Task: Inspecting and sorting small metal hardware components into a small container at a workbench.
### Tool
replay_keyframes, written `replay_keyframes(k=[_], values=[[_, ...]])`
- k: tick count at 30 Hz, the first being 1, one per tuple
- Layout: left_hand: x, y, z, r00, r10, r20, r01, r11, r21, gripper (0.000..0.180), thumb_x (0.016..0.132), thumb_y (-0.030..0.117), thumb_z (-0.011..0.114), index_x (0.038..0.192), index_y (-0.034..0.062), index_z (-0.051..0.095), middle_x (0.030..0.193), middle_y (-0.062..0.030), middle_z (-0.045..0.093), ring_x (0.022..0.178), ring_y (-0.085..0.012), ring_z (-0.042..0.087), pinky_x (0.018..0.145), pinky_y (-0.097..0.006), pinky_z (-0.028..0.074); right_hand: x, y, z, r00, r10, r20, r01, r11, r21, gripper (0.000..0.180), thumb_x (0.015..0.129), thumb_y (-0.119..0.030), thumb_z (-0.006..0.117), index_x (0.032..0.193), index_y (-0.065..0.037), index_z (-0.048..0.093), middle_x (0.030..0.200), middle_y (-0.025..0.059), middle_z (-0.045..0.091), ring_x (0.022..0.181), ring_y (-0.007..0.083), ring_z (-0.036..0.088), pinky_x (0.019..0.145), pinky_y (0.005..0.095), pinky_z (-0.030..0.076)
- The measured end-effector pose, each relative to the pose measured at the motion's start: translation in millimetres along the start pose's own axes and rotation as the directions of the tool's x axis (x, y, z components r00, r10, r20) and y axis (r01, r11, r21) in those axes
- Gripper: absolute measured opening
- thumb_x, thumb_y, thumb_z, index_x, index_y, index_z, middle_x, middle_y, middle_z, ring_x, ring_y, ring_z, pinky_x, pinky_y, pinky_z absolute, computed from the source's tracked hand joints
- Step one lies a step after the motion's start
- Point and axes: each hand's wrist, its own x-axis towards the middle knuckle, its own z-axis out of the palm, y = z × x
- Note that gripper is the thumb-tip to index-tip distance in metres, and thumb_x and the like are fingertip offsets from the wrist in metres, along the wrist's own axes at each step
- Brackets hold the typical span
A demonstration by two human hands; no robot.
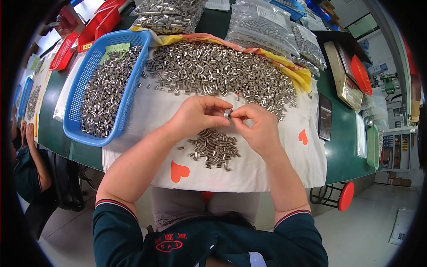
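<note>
Between the thumb and fingers of my left hand (193, 118) is a small shiny metal ring (227, 113), held over the white cloth (240, 175). The closed fingertips of my right hand (259, 129) meet at the ring's right side. Whether they pinch the ring itself or a smaller part is too small to tell. Just below both hands lies a small pile of metal cylinders (213, 149). Beyond them spreads a much larger heap of similar short cylinders (222, 66), edged at the back by a rolled yellow and red cloth (302, 76).
At left a blue perforated basket (71, 113) holds many cylinders. Clear bags of metal parts (262, 26) stand at the back. A dark phone (325, 118) lies right, near a red stool (345, 196). A co-worker's arm (39, 160) shows at far left.
</note>
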Motion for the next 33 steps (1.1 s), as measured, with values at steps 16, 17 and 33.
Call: replay_keyframes(k=[16,17,33], values=[[-7.4,7.3,6.6,0.995,0.010,0.098,-0.030,0.980,0.195,0.034,0.069,0.008,0.073,0.100,0.0017,0.062,0.080,-0.0006,0.062,0.073,-0.0062,0.056,0.067,-0.021,0.047,9.7,13.8,-17.7,0.991,0.130,0.026,-0.132,0.990,0.048,0.011,0.073,-0.009,0.062,0.082,-0.003,0.062,0.074,0.0063,0.059,0.065,0.0170,0.057,0.060,0.0262,0.045],[-8.1,11.0,8.5,0.989,-0.028,0.146,-0.013,0.962,0.274,0.034,0.069,0.009,0.073,0.099,0.0022,0.062,0.079,-0.0004,0.062,0.072,-0.0062,0.056,0.067,-0.021,0.047,11.2,19.7,-16.7,0.981,0.143,-0.131,-0.147,0.989,-0.021,0.010,0.073,-0.010,0.062,0.082,-0.004,0.062,0.075,0.0068,0.059,0.065,0.0174,0.057,0.060,0.0266,0.045],[-6.8,12.1,6.5,0.977,-0.060,0.206,0.007,0.969,0.246,0.034,0.068,0.007,0.073,0.100,0.0028,0.062,0.076,0.0015,0.059,0.070,-0.0045,0.053,0.065,-0.020,0.045,16.1,32.4,11.4,0.987,-0.114,-0.114,0.031,0.828,-0.561,0.013,0.068,-0.010,0.062,0.081,-0.005,0.063,0.073,0.0099,0.056,0.075,0.0276,0.053,0.069,0.0373,0.042]])
